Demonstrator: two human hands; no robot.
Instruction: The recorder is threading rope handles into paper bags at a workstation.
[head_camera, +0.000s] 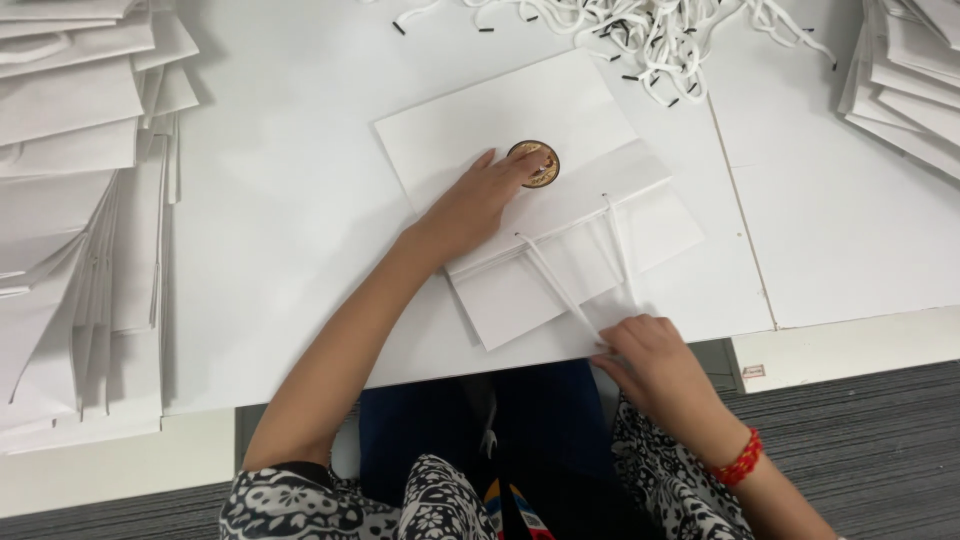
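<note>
Your left hand (470, 205) pins the flat white paper bag (520, 150) to the tabletop (290, 200), fingers together, so your right-hand fingers (625, 335), pinched on the white cord handle (560, 285), can draw it taut.

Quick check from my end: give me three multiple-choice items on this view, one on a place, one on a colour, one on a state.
1. Where does the left hand rest?
A on the flat white paper bag
B on the floor
C on the left stack

2. What colour is the round seal?
A blue
B gold-brown
C green

3. What is the right hand doing?
A lying open
B pinching the bag's white cord handle
C holding scissors

Answers: 1 A, fingers press by the seal; 2 B, it shows gold-brown; 3 B, fingers close on the cord at the table edge.
</note>
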